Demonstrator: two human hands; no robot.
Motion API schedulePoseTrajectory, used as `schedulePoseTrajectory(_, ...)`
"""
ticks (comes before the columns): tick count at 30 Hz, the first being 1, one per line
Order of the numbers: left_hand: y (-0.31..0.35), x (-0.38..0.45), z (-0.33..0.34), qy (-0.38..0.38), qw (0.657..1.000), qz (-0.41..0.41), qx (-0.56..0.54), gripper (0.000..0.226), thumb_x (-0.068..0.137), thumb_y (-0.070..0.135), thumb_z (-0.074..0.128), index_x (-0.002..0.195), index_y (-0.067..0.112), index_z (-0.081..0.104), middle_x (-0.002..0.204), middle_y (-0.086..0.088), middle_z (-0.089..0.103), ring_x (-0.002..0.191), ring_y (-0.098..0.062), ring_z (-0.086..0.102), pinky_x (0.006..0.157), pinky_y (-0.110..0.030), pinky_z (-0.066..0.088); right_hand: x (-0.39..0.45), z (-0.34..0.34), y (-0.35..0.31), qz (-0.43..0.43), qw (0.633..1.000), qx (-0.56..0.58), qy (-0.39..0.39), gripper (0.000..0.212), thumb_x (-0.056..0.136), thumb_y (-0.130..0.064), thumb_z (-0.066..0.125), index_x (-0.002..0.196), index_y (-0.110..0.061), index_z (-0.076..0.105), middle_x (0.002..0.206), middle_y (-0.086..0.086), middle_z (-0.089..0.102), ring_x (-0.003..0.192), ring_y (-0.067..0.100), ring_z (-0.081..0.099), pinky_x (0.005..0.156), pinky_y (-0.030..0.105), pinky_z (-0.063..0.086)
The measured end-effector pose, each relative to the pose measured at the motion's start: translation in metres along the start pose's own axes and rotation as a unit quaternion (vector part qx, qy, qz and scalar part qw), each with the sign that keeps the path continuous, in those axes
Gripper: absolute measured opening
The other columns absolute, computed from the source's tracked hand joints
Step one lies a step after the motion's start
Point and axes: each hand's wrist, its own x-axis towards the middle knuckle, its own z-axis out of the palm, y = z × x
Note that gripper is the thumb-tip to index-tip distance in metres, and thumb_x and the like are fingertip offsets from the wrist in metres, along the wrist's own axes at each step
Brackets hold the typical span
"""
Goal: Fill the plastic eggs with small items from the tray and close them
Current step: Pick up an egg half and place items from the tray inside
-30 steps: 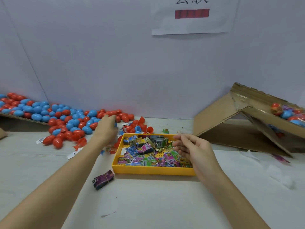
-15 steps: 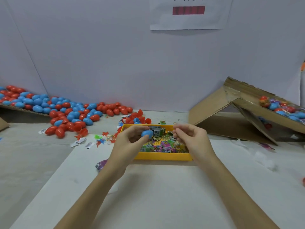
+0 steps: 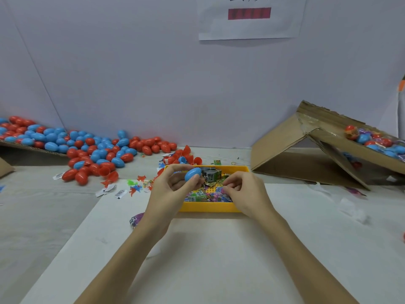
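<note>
Left hand [image 3: 173, 189] grips blue egg [image 3: 192, 174], long axis tilted up-right, over yellow tray [image 3: 208, 207]. Right hand [image 3: 243, 191], just right, pinches something unclear.

white table [image 3: 219, 260], yellow tray [image 3: 208, 206], loose eggs [image 3: 87, 159]

A blue plastic egg [image 3: 192, 174] is pinched by the left hand [image 3: 173, 191] above the yellow tray [image 3: 208, 206]. The right hand [image 3: 245, 194], fingers curled, is held over the tray's printed packets [image 3: 206, 194]. A heap of red and blue eggs [image 3: 87, 150] is seen left of the tray, a cardboard ramp [image 3: 306, 154] right of it.
</note>
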Motion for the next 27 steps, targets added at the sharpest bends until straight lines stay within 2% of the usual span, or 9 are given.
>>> schedulePoseTrajectory(5,-0.001,-0.001,0.002,-0.003,1.000,0.004,0.013,0.028,0.091,0.018,0.074,0.118,0.016,0.066,0.104,0.000,0.079,0.097,-0.018,0.077,0.080,-0.020,0.059,-0.003,-0.001,0.001,-0.026,0.998,0.021,0.051,0.012,0.097,-0.009,0.067,0.104,-0.016,0.074,0.093,0.000,0.068,0.076,0.005,0.058,0.062,0.006,0.043)
schedulePoseTrajectory(7,-0.002,-0.001,0.002,-0.005,1.000,0.000,0.015,0.028,0.091,0.018,0.074,0.118,0.018,0.066,0.103,0.001,0.079,0.097,-0.018,0.077,0.080,-0.019,0.059,-0.002,-0.001,-0.002,-0.025,0.999,-0.021,0.023,0.022,0.094,-0.019,0.074,0.115,-0.015,0.070,0.107,0.004,0.066,0.092,0.013,0.061,0.078,0.019,0.051)
schedulePoseTrajectory(9,-0.003,-0.001,0.003,-0.006,1.000,-0.003,0.020,0.027,0.092,0.019,0.074,0.118,0.018,0.066,0.102,0.002,0.079,0.096,-0.018,0.077,0.079,-0.019,0.058,-0.001,0.000,-0.005,-0.010,0.997,-0.073,-0.014,0.035,0.091,-0.025,0.079,0.122,-0.014,0.067,0.104,0.003,0.067,0.098,0.016,0.063,0.088,0.031,0.055)
schedulePoseTrajectory(11,-0.003,-0.001,0.003,-0.008,1.000,-0.004,0.023,0.026,0.092,0.019,0.074,0.117,0.019,0.066,0.101,0.003,0.079,0.096,-0.018,0.077,0.079,-0.018,0.058,0.002,0.001,-0.005,0.006,0.998,-0.055,-0.027,0.034,0.091,-0.018,0.079,0.122,-0.011,0.067,0.092,0.002,0.070,0.086,0.014,0.064,0.084,0.030,0.056)
schedulePoseTrajectory(14,-0.002,-0.001,0.004,-0.006,1.000,-0.004,0.025,0.026,0.091,0.019,0.075,0.116,0.019,0.067,0.100,0.003,0.079,0.095,-0.017,0.077,0.078,-0.018,0.058,0.002,0.001,-0.002,-0.001,0.999,-0.032,-0.019,0.022,0.093,-0.014,0.075,0.115,-0.013,0.072,0.089,0.001,0.071,0.072,0.006,0.058,0.067,0.014,0.049)
schedulePoseTrajectory(17,-0.003,-0.001,0.005,0.001,1.000,-0.002,0.030,0.026,0.091,0.019,0.074,0.116,0.019,0.067,0.102,0.001,0.079,0.094,-0.017,0.077,0.079,-0.020,0.059,-0.001,-0.002,0.001,-0.022,0.999,0.040,0.023,0.010,0.095,-0.017,0.072,0.103,-0.016,0.077,0.089,-0.003,0.071,0.075,0.005,0.061,0.059,0.005,0.044)
schedulePoseTrajectory(21,-0.001,-0.003,0.005,-0.016,1.000,0.018,0.018,0.026,0.098,0.013,0.067,0.119,0.028,0.065,0.106,0.002,0.078,0.097,-0.014,0.076,0.081,-0.018,0.058,-0.003,-0.010,0.003,-0.020,0.986,0.163,0.031,0.008,0.095,-0.018,0.073,0.101,-0.017,0.078,0.091,-0.004,0.075,0.087,0.008,0.069,0.072,0.014,0.054)
schedulePoseTrajectory(23,-0.001,-0.003,0.006,-0.009,0.997,0.045,0.056,0.023,0.098,0.009,0.065,0.110,0.028,0.071,0.110,0.004,0.075,0.102,-0.012,0.074,0.082,-0.015,0.056,-0.005,-0.015,0.003,-0.007,0.973,0.228,0.022,0.009,0.094,-0.017,0.074,0.102,-0.016,0.078,0.090,-0.002,0.077,0.085,0.009,0.071,0.074,0.020,0.058)
schedulePoseTrajectory(27,-0.008,-0.005,0.011,0.002,0.983,0.101,0.151,0.016,0.094,0.015,0.073,0.106,0.023,0.077,0.117,0.001,0.068,0.110,-0.016,0.069,0.091,-0.028,0.059,-0.009,-0.017,-0.003,0.042,0.921,0.385,-0.053,0.009,0.095,-0.009,0.071,0.101,-0.013,0.076,0.091,0.003,0.080,0.084,0.009,0.074,0.070,0.019,0.058)
